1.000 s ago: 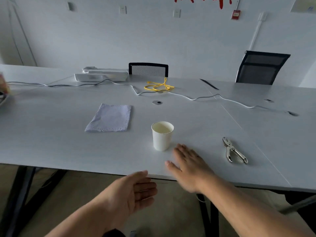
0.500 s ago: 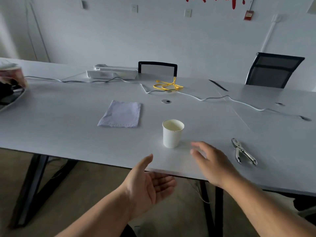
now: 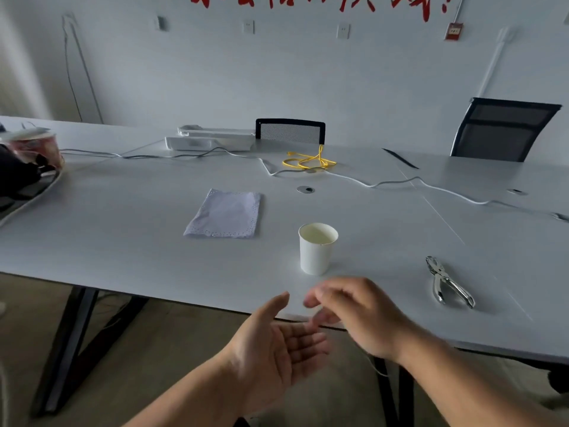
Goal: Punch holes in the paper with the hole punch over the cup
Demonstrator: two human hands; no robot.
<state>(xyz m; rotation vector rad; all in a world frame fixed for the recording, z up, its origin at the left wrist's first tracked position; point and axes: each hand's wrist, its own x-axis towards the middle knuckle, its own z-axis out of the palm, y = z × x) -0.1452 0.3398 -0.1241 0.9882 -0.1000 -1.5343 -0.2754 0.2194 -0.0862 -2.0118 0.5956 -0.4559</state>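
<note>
Right hand [image 3: 360, 315] drifted left; hole punch [image 3: 448, 283] well right, untouched.

An office or meeting room is shown. A long white table [image 3: 123, 241] is flanked by black mesh chairs [image 3: 505, 131], cables [image 3: 385, 181] are run across it, and wall sockets [image 3: 342, 30] are seen behind.

A yellow cable [image 3: 308, 160] lies coiled on the white table [image 3: 123, 241].

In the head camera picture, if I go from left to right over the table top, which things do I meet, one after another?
Red printed bowl → punched white paper sheet → white paper cup → silver metal hole punch.
</note>
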